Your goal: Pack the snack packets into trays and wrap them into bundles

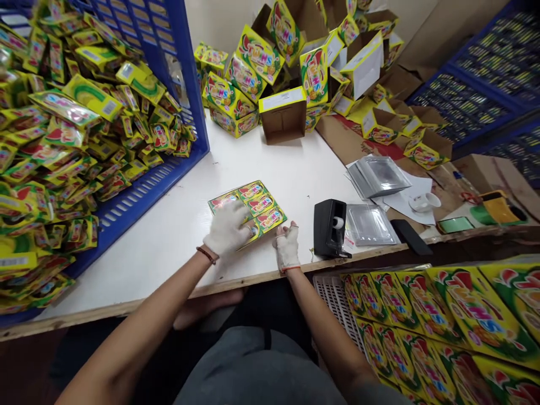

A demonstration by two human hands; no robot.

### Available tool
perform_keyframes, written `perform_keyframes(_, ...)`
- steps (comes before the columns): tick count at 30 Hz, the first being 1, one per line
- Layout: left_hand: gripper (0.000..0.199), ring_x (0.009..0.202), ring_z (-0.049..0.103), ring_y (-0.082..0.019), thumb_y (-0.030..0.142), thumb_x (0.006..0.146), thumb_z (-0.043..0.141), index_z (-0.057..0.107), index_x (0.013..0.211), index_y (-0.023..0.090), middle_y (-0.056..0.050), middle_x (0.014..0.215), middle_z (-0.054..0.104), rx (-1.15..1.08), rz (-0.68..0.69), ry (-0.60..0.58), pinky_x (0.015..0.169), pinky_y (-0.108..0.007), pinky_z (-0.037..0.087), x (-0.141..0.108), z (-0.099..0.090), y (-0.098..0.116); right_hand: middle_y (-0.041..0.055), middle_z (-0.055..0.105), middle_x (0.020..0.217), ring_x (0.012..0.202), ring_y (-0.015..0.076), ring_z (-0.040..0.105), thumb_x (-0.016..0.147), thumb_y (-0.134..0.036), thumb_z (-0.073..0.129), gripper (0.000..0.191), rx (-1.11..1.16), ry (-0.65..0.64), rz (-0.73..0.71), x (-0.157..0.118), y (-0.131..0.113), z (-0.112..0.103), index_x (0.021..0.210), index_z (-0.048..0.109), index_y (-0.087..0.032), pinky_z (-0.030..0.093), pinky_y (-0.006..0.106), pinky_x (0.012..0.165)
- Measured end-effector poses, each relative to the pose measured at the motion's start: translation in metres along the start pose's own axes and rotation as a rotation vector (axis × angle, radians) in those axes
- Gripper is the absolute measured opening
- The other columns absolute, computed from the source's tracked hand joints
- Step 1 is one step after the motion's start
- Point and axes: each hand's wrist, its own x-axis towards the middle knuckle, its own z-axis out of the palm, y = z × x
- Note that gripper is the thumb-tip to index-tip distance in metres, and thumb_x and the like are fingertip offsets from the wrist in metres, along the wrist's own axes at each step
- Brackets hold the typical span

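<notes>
My left hand (pixel 228 229) lies open, palm down, across the flat pack of small boxes (pixel 261 203), seemingly steadying it on the worktop (pixel 169 225). My right hand (pixel 287 247) waits by its near corner, fingers slightly bent; I can't tell if they touch. The filled crate (pixel 189 67) and tape dispenser (pixel 325 228) flank the pack, presumably for easy reach.

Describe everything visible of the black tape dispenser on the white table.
The black dispenser looks like glossy plastic, boxy with a low nose reaching toward the near table edge. It appears upright. A small white hub shows inside; any tape is too unclear to make out. Clear plastic trays lie close on its right, contact uncertain. The right hand is nearby, not touching it.
</notes>
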Motion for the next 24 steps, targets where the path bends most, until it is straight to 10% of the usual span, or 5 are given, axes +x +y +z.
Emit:
perform_keyframes(6,0.045,0.122,0.054,-0.025,0.031,0.091,0.04,0.058,0.131,0.018,-0.01,0.13,0.062,-0.16,-0.241,0.004,0.105,-0.037,0.045,0.002,0.002,-0.066,0.0137,0.067,0.116,0.1,0.0228,0.065,0.077,-0.04,0.069,0.076,-0.202,-0.109,-0.039,0.067,-0.043,0.025,0.141,0.04,-0.012,0.053,0.036,0.089)
perform_keyframes(11,0.042,0.135,0.045,-0.032,0.034,0.094,0.045,0.061,0.13,0.019,-0.016,0.156,0.035,-0.095,-0.153,0.188,0.102,-0.046,0.047,-0.073,0.044,-0.03,0.0167,0.055,0.138,0.127,0.0263,0.052,0.089,-0.03,0.052,0.06,-0.648,-0.257,-0.333,0.104,-0.073,0.041,0.146,0.044,-0.012,0.04,0.041,0.11)
perform_keyframes(17,0.033,0.139,0.039,-0.041,0.027,0.089,0.059,0.065,0.122,0.025,-0.014,0.149,0.048,0.168,0.104,0.355,0.109,-0.07,0.026,-0.097,0.053,-0.004,0.0216,0.038,0.154,0.146,0.0407,0.024,0.092,-0.039,0.054,0.063,-1.219,-0.461,-0.721,0.037,-0.069,0.022,0.148,0.043,-0.013,0.021,0.063,0.115)
perform_keyframes(24,0.028,0.113,0.063,-0.021,0.014,0.094,0.05,0.064,0.117,0.018,-0.008,0.115,0.072,0.056,0.627,0.307,0.101,-0.04,0.049,-0.064,0.046,-0.02,0.0188,0.052,0.144,0.14,0.0327,0.04,0.085,-0.023,0.06,0.054,-0.99,-0.459,-1.013,-0.054,-0.024,-0.03,0.137,0.054,-0.014,0.033,0.054,0.114)
